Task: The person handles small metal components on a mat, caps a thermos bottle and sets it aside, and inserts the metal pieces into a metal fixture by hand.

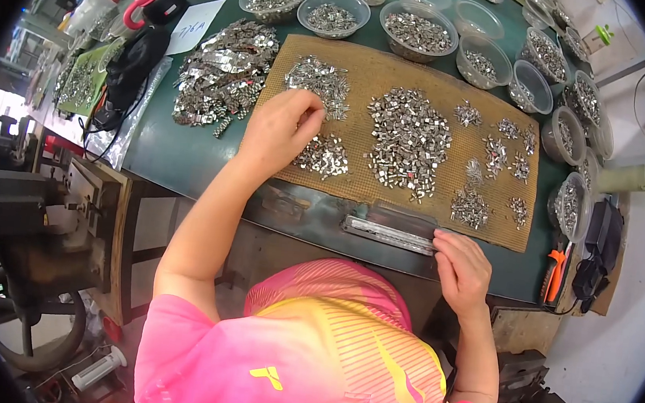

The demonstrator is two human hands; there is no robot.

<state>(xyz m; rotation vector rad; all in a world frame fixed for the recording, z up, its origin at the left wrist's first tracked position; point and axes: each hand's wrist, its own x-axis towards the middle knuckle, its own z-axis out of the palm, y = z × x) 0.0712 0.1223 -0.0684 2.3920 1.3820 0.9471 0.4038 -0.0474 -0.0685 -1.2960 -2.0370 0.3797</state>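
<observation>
My left hand is over the left part of a tan textured mat. Its fingers are curled together between an upper pile of thin silvery metal pieces and a lower pile of small metal pieces; whatever the fingertips pinch is hidden. At the table's near edge lies a narrow metal bar with a long groove. My right hand grips its right end between thumb and fingers. A large heap of small square metal pieces covers the middle of the mat.
Plastic bowls of metal parts line the table's far and right sides. Linked metal strips are heaped left of the mat. Several small piles sit on its right. A red-lidded black pot stands far left; orange-handled pliers lie right.
</observation>
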